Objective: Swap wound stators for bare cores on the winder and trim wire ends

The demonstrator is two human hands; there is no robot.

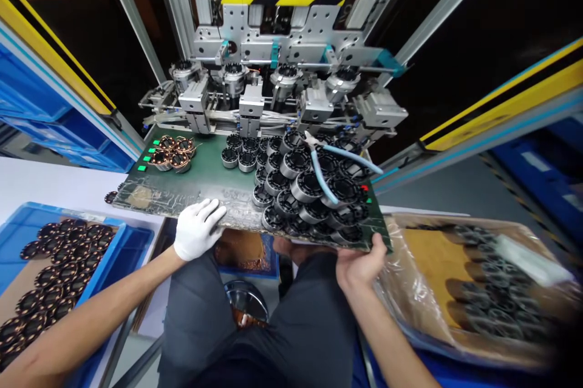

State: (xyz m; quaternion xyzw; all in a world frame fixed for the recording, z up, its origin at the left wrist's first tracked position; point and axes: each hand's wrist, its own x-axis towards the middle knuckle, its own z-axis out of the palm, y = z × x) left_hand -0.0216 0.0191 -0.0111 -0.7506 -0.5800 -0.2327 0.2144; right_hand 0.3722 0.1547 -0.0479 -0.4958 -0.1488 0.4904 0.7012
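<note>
My left hand, in a white glove, lies with its fingers stretched over the front edge of the green worktable and holds nothing. At the table's front right corner, my bare right hand grips the edge, its thumb on top and its other fingers partly hidden below. Close to that hand, several grey-and-black motor stator cores are stacked in layers. Cutting pliers with light blue handles lie opened on top of the stack. Several copper-wound stators sit at the table's back left.
Behind the table stands a winding machine with several stators in its holders. A blue bin of wound stators is at left, and a plastic-lined box of bare cores at right. A tray sits below the table.
</note>
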